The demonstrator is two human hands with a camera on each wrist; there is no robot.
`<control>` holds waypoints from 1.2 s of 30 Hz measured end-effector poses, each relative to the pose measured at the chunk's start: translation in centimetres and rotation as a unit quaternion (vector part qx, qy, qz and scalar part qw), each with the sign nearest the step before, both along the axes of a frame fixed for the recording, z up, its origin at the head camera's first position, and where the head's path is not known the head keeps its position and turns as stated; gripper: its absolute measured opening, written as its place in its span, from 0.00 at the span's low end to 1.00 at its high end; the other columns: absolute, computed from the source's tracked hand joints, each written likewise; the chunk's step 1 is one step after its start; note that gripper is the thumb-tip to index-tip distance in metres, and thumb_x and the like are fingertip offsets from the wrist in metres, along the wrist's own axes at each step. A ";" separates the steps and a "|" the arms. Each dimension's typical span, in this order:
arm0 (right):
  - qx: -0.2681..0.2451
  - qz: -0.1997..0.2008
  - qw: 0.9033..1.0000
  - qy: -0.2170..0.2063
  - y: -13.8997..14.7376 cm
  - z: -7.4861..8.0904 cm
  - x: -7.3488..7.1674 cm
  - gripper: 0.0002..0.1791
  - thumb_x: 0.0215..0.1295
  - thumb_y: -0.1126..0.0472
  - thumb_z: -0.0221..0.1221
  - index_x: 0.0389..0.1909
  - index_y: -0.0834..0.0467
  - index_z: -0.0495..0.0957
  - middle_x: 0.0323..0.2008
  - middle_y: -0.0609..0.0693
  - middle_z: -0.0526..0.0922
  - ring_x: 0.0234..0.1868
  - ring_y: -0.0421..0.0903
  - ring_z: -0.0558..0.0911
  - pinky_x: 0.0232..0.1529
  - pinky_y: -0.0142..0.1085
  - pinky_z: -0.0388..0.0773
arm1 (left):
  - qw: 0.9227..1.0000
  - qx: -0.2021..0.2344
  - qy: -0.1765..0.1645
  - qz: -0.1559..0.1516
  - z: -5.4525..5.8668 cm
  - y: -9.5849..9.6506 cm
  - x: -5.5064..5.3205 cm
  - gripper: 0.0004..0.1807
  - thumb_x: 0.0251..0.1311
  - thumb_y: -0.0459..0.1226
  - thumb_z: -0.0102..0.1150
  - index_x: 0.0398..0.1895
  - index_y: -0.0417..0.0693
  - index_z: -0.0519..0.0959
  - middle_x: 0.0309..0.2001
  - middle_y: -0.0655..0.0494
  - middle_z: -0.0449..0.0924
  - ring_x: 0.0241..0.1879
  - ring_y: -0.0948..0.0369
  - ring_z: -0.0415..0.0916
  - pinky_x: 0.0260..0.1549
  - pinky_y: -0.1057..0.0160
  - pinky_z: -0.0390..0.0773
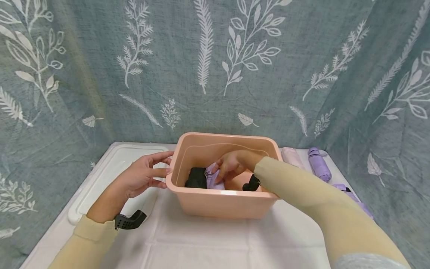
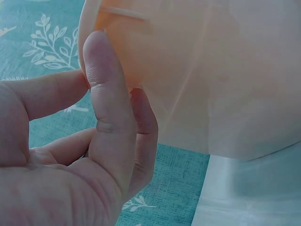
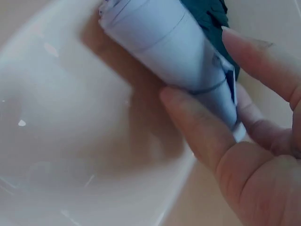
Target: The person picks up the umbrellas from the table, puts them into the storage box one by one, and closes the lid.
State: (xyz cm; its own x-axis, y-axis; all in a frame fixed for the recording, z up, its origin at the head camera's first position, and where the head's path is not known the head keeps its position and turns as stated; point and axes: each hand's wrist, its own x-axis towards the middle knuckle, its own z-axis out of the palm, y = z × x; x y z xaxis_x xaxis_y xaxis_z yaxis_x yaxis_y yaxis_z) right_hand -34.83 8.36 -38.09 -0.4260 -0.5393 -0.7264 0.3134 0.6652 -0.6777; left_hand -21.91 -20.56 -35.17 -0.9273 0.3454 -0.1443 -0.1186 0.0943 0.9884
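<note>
Crowding, head view: the dark bundle [image 1: 196, 178] could be pushed askew, since the lilac roll [image 1: 215, 180] is being handled right beside it in the bin [image 1: 218, 203].
Lilac roll, head view: it is being gripped low inside the bin, just left of the right hand [image 1: 230, 164], whose fingers are being kept bent over it; from the left hand [image 1: 142, 175] it is being separated by the bin's end wall and the dark bundle.
Surroundings, head view: a white lid [image 1: 127, 160] is being partly covered by the left arm; a pink bundle [image 1: 292, 157] and a purple roll [image 1: 319, 164] are being left outside, right of the bin.
Rim, left wrist view: the bin is being touched at its end by spread fingers rather than clasped; it could slide or tip if its wall were being pushed from inside. The lilac roll is being hidden here by the wall.
Strap, right wrist view: the lilac roll could slip or unroll, because only its strapped end is being held between thumb and fingers. Its far end is being left free; whether its weight is being borne by the floor cannot be told.
</note>
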 end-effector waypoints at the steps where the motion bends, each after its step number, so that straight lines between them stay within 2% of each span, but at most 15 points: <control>1: -0.002 0.006 1.000 0.002 0.1 0.0 0.0 0.16 0.68 0.77 0.59 0.55 0.67 0.73 0.35 0.51 0.82 0.36 0.42 0.82 0.40 0.31 0.84 | 1.000 0.000 0.001 0.000 0.0 0.0 0.0 0.40 0.69 0.34 0.63 0.81 0.45 0.57 0.56 0.51 0.66 0.37 0.61 0.84 0.35 0.60 0.90; 5: 0.028 0.050 0.997 0.046 0.9 1.0 0.6 0.11 0.68 0.66 0.64 0.49 0.64 0.78 0.39 0.52 0.86 0.38 0.47 0.85 0.47 0.39 0.85 | 1.000 0.000 0.005 -0.001 -0.1 0.0 0.0 0.40 0.69 0.34 0.63 0.81 0.45 0.57 0.55 0.51 0.67 0.37 0.61 0.84 0.35 0.59 0.90; 8: 0.065 0.062 0.992 0.085 1.6 2.0 1.5 0.16 0.64 0.55 0.70 0.49 0.57 0.83 0.46 0.52 0.88 0.47 0.52 0.88 0.55 0.51 0.82 | 1.000 0.000 0.003 -0.002 -0.2 0.0 0.0 0.40 0.69 0.34 0.63 0.81 0.44 0.57 0.55 0.50 0.67 0.36 0.61 0.84 0.35 0.59 0.90; 10: 0.081 0.057 0.991 0.093 1.8 2.5 2.1 0.18 0.61 0.50 0.71 0.49 0.53 0.84 0.50 0.53 0.88 0.51 0.53 0.88 0.57 0.54 0.78 | 1.000 0.000 0.001 -0.001 -0.2 0.0 0.1 0.41 0.69 0.33 0.63 0.81 0.44 0.56 0.55 0.50 0.66 0.36 0.61 0.84 0.35 0.59 0.90; 13: 0.077 0.059 0.991 0.088 1.8 2.5 2.3 0.19 0.60 0.48 0.73 0.48 0.51 0.82 0.50 0.53 0.88 0.50 0.53 0.88 0.58 0.51 0.77 | 1.000 -0.001 0.000 0.000 -0.1 0.1 0.1 0.41 0.69 0.33 0.63 0.81 0.44 0.56 0.56 0.49 0.66 0.35 0.61 0.84 0.34 0.59 0.90; 15: 0.061 0.072 0.993 0.071 1.4 2.3 2.0 0.17 0.63 0.50 0.71 0.45 0.54 0.79 0.43 0.56 0.85 0.42 0.54 0.85 0.54 0.46 0.79 | 1.000 -0.003 0.000 0.001 -0.1 0.1 0.1 0.41 0.69 0.33 0.63 0.81 0.44 0.56 0.56 0.49 0.66 0.35 0.61 0.84 0.34 0.59 0.90; 17: 0.041 0.081 0.995 0.043 0.9 1.8 1.6 0.15 0.67 0.53 0.68 0.43 0.56 0.75 0.38 0.54 0.79 0.37 0.52 0.79 0.49 0.42 0.82 | 1.000 -0.005 0.001 0.002 -0.1 0.1 0.1 0.41 0.69 0.33 0.64 0.81 0.44 0.56 0.56 0.49 0.65 0.35 0.61 0.84 0.34 0.59 0.90; 19: 0.027 0.074 0.997 0.014 0.3 1.4 1.1 0.13 0.70 0.58 0.65 0.42 0.57 0.70 0.35 0.52 0.73 0.34 0.50 0.75 0.45 0.40 0.84 | 1.000 -0.006 0.001 0.003 -0.1 0.1 0.0 0.41 0.68 0.33 0.64 0.81 0.43 0.57 0.55 0.49 0.65 0.36 0.61 0.84 0.34 0.59 0.90; 20: 0.020 0.070 0.997 0.000 0.0 1.1 0.9 0.13 0.70 0.61 0.65 0.43 0.57 0.68 0.34 0.51 0.71 0.33 0.49 0.73 0.44 0.39 0.85 | 1.000 -0.007 0.002 0.003 -0.1 0.1 0.0 0.41 0.68 0.33 0.64 0.81 0.43 0.57 0.55 0.49 0.65 0.36 0.61 0.84 0.34 0.59 0.90; 22: 0.019 0.049 0.999 -0.014 -0.3 0.8 0.6 0.16 0.70 0.64 0.64 0.49 0.58 0.66 0.37 0.51 0.73 0.33 0.48 0.75 0.43 0.40 0.87 | 1.000 -0.007 0.002 0.003 -0.1 0.1 0.0 0.41 0.68 0.33 0.64 0.81 0.43 0.57 0.55 0.49 0.65 0.36 0.61 0.83 0.35 0.59 0.90; 27: 0.023 0.022 0.999 -0.008 -0.7 0.5 0.4 0.32 0.67 0.66 0.66 0.66 0.60 0.62 0.45 0.53 0.73 0.35 0.49 0.75 0.45 0.40 0.87 | 1.000 -0.006 0.004 0.002 -0.1 0.1 0.0 0.41 0.68 0.32 0.63 0.81 0.43 0.56 0.55 0.50 0.65 0.36 0.61 0.83 0.35 0.59 0.90; 31: 0.017 0.012 1.000 -0.008 -0.8 0.5 0.5 0.42 0.67 0.65 0.67 0.77 0.55 0.55 0.57 0.55 0.68 0.45 0.51 0.77 0.57 0.45 0.85 | 1.000 -0.006 0.002 0.001 -0.2 0.0 0.0 0.41 0.68 0.32 0.63 0.81 0.44 0.56 0.55 0.51 0.66 0.36 0.62 0.83 0.34 0.59 0.90; 36: 0.013 0.014 1.000 -0.009 -0.8 0.7 0.5 0.45 0.68 0.65 0.65 0.80 0.53 0.52 0.68 0.54 0.63 0.54 0.52 0.77 0.67 0.49 0.78 | 1.000 -0.007 0.002 0.000 -0.3 0.0 0.0 0.41 0.69 0.33 0.64 0.81 0.45 0.57 0.55 0.50 0.66 0.36 0.61 0.84 0.35 0.59 0.90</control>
